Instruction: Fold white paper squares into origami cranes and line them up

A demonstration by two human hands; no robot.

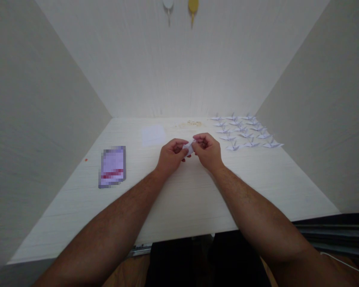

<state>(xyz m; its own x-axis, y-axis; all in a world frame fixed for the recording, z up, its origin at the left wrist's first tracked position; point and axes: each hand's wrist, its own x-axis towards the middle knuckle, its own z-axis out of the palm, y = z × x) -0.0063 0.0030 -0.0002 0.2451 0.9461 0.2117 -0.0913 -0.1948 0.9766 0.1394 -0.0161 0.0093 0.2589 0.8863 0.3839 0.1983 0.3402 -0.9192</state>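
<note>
A small piece of folded white paper is held between my two hands, just above the middle of the table. My left hand pinches its left side with thumb and fingers. On the other side, my right hand grips the upper right part of the paper. Fingers cover much of it, so its exact folded shape is hard to make out. To the right stand several folded paper cranes in rows. Left of my hands lies a white square of paper, flat on the table.
A blurred purple item lies on the left of the white table, with a tiny orange speck beside it. Brownish marks show near the back wall. Two hooks, one white and one yellow, hang on that wall.
</note>
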